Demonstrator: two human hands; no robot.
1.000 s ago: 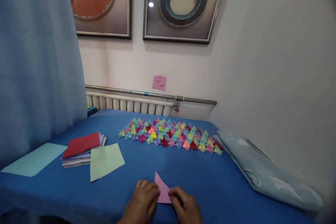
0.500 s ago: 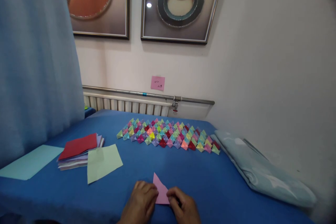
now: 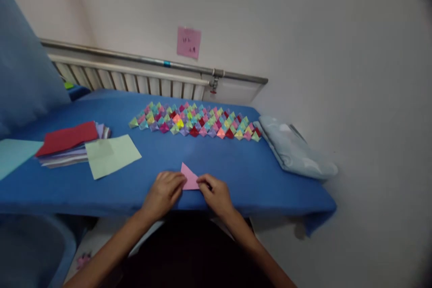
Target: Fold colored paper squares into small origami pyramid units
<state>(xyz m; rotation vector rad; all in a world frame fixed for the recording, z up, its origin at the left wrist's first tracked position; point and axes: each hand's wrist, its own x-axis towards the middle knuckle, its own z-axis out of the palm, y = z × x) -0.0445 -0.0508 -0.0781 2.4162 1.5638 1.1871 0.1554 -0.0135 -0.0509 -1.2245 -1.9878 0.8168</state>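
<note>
A pink paper (image 3: 189, 178), folded to a triangle, lies on the blue-covered table near its front edge. My left hand (image 3: 166, 190) has its fingers closed on the paper's left side. At the right corner, my right hand (image 3: 213, 191) pinches the paper between thumb and fingers. Beyond them, many small folded paper pieces (image 3: 199, 122) in mixed colours stand in close rows. To the left are a light green sheet (image 3: 113, 155) and a stack of coloured paper with red on top (image 3: 69, 138).
A light blue sheet (image 3: 16, 153) lies at the far left, beside a blue curtain (image 3: 27, 58). A folded grey-blue cloth (image 3: 293, 148) rests at the table's right end. Behind the table are a radiator (image 3: 135, 82) and a pipe (image 3: 135, 59).
The view has tilted down, so the table appears higher and my forearms and the table's front edge now show. Both hands still hold the pink paper.
</note>
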